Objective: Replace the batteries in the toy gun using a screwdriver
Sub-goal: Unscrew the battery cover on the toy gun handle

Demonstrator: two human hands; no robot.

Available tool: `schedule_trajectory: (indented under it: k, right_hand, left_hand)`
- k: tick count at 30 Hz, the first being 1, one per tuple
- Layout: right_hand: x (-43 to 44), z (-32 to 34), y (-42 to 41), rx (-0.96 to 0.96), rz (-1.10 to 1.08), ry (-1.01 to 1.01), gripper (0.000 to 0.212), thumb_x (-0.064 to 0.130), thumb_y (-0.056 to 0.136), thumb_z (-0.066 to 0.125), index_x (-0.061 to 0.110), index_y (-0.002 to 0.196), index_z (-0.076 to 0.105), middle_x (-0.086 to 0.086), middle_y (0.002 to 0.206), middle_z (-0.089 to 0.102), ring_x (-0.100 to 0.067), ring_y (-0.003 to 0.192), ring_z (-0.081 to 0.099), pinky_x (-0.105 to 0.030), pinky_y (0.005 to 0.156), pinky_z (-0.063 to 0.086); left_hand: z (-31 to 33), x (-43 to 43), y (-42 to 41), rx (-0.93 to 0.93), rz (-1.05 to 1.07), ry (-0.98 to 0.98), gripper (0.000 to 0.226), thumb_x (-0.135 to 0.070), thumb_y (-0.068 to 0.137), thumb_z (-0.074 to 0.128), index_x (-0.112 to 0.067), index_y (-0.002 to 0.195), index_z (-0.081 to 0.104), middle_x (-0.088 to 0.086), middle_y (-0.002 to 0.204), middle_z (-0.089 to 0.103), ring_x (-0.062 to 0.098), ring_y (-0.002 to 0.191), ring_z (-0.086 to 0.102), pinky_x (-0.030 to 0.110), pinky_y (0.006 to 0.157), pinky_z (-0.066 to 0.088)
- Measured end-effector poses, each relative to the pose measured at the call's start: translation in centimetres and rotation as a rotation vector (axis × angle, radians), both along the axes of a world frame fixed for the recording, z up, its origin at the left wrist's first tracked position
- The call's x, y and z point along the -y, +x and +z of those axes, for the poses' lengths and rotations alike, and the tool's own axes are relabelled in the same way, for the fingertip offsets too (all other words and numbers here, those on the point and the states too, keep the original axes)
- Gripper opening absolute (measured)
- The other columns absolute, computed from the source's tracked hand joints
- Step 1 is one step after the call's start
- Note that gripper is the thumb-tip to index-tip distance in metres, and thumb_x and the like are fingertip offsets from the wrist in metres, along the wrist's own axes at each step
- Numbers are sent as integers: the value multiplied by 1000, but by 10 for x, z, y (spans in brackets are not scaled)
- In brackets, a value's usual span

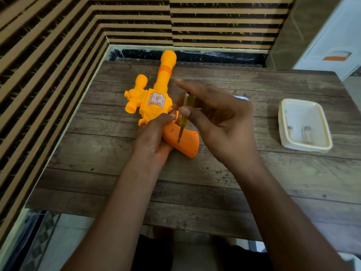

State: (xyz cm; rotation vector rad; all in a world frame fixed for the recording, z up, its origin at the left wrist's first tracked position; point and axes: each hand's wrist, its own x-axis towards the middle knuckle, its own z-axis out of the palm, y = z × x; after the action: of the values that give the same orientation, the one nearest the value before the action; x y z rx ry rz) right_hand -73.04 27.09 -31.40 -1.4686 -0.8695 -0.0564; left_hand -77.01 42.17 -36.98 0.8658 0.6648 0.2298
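The toy gun (154,100) lies flat on the wooden desk (195,182), towards the left and far side, barrel pointing away and orange handle angled back towards the person. The left grip (154,139) is wrapped round the gun where the handle meets the body, fingers curled over the top. The right grip (220,122) pinches the screwdriver (184,118) by its yellow handle between thumb and fingers, one finger stretched out straight above. The shaft runs steeply down and the tip sits right on a small screw in the side of the orange handle. Well off to the right, a white plastic tub (281,122) rests on the desk with a couple of small items inside, too blurred to name.
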Motion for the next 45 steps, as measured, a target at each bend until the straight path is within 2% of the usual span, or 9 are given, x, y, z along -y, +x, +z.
schedule_trajectory:
  k: [3,7,14,19,25,33,39,43,45]
  right_hand:
    - [-2,2,-1,21,-22,5,42,-5,88,77,5,128,69,-11,111,72,-22,104,72,-43,82,63]
    - [-2,1,0,34,-52,21,42,-10,86,77,3,126,70,-7,110,69,-16,104,70,-32,81,61]
    - [-2,0,1,73,-67,19,41,-14,85,76,1,124,71,-7,108,69,-17,101,70,-32,80,60]
    - [-2,1,1,100,-75,16,40,-14,86,76,-1,124,71,-10,110,71,-17,99,70,-31,80,58]
    - [-1,-2,-1,12,-3,43,45,-14,86,73,-1,130,67,-17,109,74,-35,97,75,-52,82,62]
    - [1,-1,1,14,25,-14,36,-21,86,65,-6,118,72,-17,111,76,-29,100,77,-51,86,62]
    - [-1,0,0,96,-1,-43,37,-11,86,77,-2,122,73,-11,111,77,-22,103,75,-43,85,62]
    - [-2,-2,1,44,50,-21,42,-18,89,67,-2,127,69,-13,114,76,-22,106,76,-49,88,62]
    - [-2,-3,0,31,65,-28,45,-20,89,64,-1,130,67,-13,116,76,-22,108,75,-50,91,61]
  left_hand:
    - [1,0,-2,12,-30,-3,66,-18,69,79,-9,133,67,21,133,71,40,127,66,67,109,48]
    - [0,0,0,-6,-5,7,52,-13,73,73,-10,125,70,21,126,74,39,123,69,67,109,48]
    - [-2,0,0,-20,-2,8,41,-8,87,69,-8,128,69,21,127,74,39,125,68,67,110,47]
    - [-1,1,0,-11,-10,0,53,-10,82,70,-7,135,66,21,129,73,40,127,67,66,110,47]
    - [0,2,0,7,-8,20,25,-2,92,59,-11,108,76,22,126,74,38,127,67,65,113,46]
    - [6,6,0,-21,1,50,31,-3,94,62,-12,122,71,16,114,77,34,115,73,57,100,57]
    - [16,9,-9,128,-108,40,63,-15,48,73,-14,111,74,13,117,77,27,104,76,46,89,62]
    - [13,9,-4,45,-51,53,30,3,80,60,-16,79,83,11,102,79,28,101,74,45,89,59]
    - [11,9,-2,10,-28,54,31,2,95,53,-13,91,80,14,103,78,30,104,73,45,88,61]
